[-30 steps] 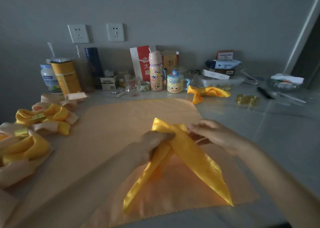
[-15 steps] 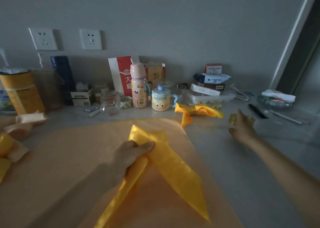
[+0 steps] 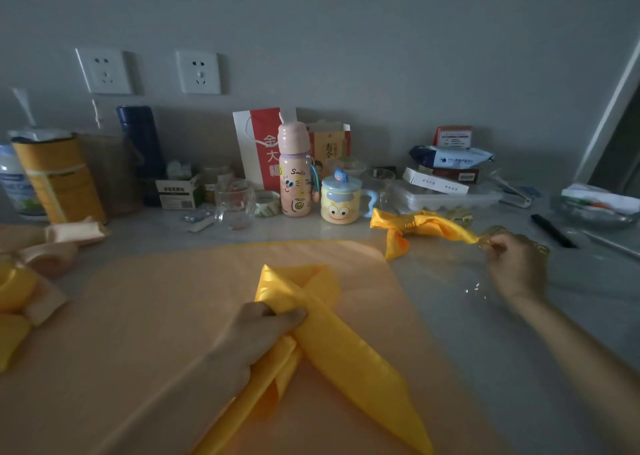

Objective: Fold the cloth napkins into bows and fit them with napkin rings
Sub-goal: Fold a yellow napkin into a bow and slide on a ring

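A second ago both my hands were at the crossing of the napkin (image 3: 346, 350); now my right hand (image 3: 517, 267) has left it and gone out to the right, to the gold rings (image 3: 540, 247) on the counter (image 3: 485, 333). I take that to mean the folding of this bow is done and fitting the ring is the step in hand. My left hand (image 3: 256, 337) keeps the fold alone: its fingers (image 3: 287, 316) are curled tight round the pinched middle, where the two yellow tails cross, with the loop above them and the tails running down toward me over the orange mat (image 3: 173, 299). My right fingers are curled in among the rings, just beside the tip of a spare napkin (image 3: 422, 226), but I cannot tell whether they have one pinched yet; the light is dim and my hand covers them. So the napkin sits under my left fingers and well apart from my right ones. Finished bows (image 3: 14, 288) lie at the far left
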`<control>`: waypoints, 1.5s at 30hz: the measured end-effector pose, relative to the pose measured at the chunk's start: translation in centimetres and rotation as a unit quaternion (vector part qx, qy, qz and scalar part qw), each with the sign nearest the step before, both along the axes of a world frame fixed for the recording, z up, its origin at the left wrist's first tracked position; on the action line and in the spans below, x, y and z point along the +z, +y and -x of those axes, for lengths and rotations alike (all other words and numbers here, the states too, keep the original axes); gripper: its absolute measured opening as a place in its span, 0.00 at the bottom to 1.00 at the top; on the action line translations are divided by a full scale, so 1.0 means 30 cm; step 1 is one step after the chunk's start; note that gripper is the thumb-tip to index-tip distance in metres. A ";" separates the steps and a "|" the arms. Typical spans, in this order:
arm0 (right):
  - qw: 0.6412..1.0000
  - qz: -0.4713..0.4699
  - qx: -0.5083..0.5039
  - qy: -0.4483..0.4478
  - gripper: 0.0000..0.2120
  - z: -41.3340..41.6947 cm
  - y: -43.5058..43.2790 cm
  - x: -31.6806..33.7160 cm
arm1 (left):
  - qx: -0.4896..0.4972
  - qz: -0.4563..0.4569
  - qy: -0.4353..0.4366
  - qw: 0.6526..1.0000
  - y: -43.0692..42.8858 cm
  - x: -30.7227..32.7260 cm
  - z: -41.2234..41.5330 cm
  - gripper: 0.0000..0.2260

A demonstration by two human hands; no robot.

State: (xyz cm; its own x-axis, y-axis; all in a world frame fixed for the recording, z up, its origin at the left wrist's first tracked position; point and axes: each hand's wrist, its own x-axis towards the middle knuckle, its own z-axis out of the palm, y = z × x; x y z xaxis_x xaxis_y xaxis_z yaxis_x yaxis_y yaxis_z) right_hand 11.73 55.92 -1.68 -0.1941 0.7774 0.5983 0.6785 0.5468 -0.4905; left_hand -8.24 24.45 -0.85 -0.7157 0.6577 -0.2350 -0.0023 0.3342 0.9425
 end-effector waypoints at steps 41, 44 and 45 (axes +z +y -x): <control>0.903 0.277 0.319 0.081 0.10 0.095 -0.910 0.016 | -0.130 0.091 0.488 0.858 -0.181 -0.079 -0.152 0.26; 0.889 0.294 0.345 0.068 0.10 0.096 -0.931 0.005 | -0.130 0.016 0.394 0.910 -0.181 -0.093 -0.144 0.19; 0.888 0.289 0.354 0.055 0.11 0.099 -0.941 0.000 | -0.128 -0.025 0.358 0.925 -0.181 -0.100 -0.138 0.13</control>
State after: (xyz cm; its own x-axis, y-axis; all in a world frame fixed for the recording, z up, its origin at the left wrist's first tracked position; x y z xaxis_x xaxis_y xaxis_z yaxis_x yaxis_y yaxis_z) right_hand 8.76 27.67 -1.68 -0.7218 0.6669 0.1848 0.1952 0.4524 -0.8702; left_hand -4.12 19.01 -3.85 -0.4960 0.8242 0.2731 0.7009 0.1944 0.6863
